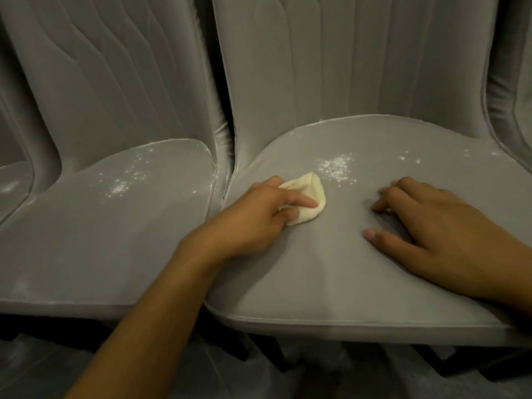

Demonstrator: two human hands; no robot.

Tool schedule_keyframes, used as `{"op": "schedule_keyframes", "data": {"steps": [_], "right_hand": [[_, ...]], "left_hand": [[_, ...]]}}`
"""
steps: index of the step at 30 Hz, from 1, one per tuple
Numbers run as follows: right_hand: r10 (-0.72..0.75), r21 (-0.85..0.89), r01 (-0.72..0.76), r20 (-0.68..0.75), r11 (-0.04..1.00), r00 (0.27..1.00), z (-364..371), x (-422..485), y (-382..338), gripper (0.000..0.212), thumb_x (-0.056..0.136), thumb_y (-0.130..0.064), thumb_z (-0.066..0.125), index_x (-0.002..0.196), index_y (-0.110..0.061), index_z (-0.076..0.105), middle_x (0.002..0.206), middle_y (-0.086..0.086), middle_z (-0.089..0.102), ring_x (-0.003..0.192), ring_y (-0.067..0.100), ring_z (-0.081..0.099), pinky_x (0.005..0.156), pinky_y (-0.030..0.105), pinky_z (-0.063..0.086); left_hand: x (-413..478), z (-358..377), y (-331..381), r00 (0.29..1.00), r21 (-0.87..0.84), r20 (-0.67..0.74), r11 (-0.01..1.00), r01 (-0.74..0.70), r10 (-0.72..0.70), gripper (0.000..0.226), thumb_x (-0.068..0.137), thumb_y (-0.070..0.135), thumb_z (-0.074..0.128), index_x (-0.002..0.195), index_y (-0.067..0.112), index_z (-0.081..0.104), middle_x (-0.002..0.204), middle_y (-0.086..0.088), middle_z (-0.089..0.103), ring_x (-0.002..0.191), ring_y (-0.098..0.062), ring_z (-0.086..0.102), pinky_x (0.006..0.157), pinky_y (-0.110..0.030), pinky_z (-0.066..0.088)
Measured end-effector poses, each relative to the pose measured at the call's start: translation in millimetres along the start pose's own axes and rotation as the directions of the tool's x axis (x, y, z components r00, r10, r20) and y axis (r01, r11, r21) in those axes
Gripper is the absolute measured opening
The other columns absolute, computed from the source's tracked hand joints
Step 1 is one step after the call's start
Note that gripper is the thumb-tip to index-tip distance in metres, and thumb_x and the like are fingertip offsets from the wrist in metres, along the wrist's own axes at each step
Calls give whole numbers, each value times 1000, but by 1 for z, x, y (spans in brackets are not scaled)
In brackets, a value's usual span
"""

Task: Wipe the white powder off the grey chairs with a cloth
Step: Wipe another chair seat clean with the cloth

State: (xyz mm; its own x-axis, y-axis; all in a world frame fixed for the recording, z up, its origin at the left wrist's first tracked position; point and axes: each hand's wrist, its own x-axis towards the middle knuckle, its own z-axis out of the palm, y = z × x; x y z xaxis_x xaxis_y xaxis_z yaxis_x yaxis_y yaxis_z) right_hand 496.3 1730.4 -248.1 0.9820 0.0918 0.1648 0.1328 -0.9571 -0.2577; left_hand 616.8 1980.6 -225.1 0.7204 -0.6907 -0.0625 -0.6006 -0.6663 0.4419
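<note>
Two grey chairs stand side by side. On the seat of the right chair [331, 269] my left hand [259, 214] grips a small cream cloth [398, 194], bunched under its fingers near the seat's left side. A patch of white powder [336, 168] lies just beyond the cloth, with smaller specks [408, 159] further right. My right hand [426, 226] rests on the same seat, fingers spread and lightly bent, holding nothing. The left chair's seat [86, 240] carries another scatter of white powder [123, 180].
Tall padded backrests [359, 59] rise behind both seats. The edge of a third grey seat [11, 182] shows at the far left, with a pale smear. Dark chair legs [236, 349] and a dim floor lie below the seats' front edges.
</note>
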Motion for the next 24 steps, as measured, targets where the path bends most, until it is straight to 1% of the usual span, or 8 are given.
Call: {"op": "schedule_keyframes", "data": {"steps": [4,7,12,15,18,21,23,24], "right_hand": [[-4,-10,4,8,1000,1000,-2,-1,-2,46,90,-74,26,111,-39,46,105,-14,46,90,9,50,82,29,39],[-6,-16,6,13,1000,1000,-2,-1,-3,44,90,-74,25,111,-40,44,104,-15,44,90,7,48,84,27,37],[-8,-4,8,7,1000,1000,-2,-1,-3,39,90,-73,24,107,-42,41,103,-18,40,92,4,45,88,26,36],[-3,-32,3,22,999,1000,-2,0,-4,38,90,-73,20,106,-44,36,103,-18,37,94,4,42,89,26,33],[-3,-43,4,27,999,1000,-3,0,-4,39,90,-73,20,106,-42,38,102,-17,38,94,6,43,88,27,34],[-5,-37,6,17,999,1000,-3,-2,-4,41,90,-72,20,106,-41,41,101,-16,40,92,6,44,86,28,35],[-3,-36,3,14,999,1000,-3,-3,-4,41,91,-72,21,106,-40,42,101,-16,41,92,6,44,86,28,36],[0,-35,1,12,999,1000,-3,-3,-4,40,91,-72,22,106,-40,42,101,-17,41,92,6,44,86,28,36]], "left_hand": [[66,-6,-15,962,162,-133,953,257,-237,40,107,26,46,144,38,54,144,-14,41,135,-41,39,119,-44,27],[101,-12,-28,926,120,-199,930,347,-320,40,108,28,42,146,27,53,150,-19,38,140,-44,35,120,-42,25],[104,7,-28,960,119,-199,968,223,-197,41,107,24,41,145,33,53,152,-16,37,140,-43,34,121,-46,23],[111,13,-21,956,69,-224,975,211,-191,40,107,23,42,144,32,56,152,-15,38,141,-40,34,121,-42,23],[117,14,8,988,23,-130,996,83,-80,39,107,20,45,143,30,58,152,-16,40,140,-37,38,121,-36,23],[110,19,40,991,1,64,993,-115,115,37,107,21,47,141,29,59,140,-10,47,127,-24,47,110,-23,28],[109,18,44,978,29,129,986,-166,161,37,108,22,47,142,30,59,137,-7,48,121,-17,47,102,-18,27],[113,13,41,981,62,114,984,-167,159,37,108,22,47,142,29,58,138,-7,48,122,-18,47,102,-18,27]]}}
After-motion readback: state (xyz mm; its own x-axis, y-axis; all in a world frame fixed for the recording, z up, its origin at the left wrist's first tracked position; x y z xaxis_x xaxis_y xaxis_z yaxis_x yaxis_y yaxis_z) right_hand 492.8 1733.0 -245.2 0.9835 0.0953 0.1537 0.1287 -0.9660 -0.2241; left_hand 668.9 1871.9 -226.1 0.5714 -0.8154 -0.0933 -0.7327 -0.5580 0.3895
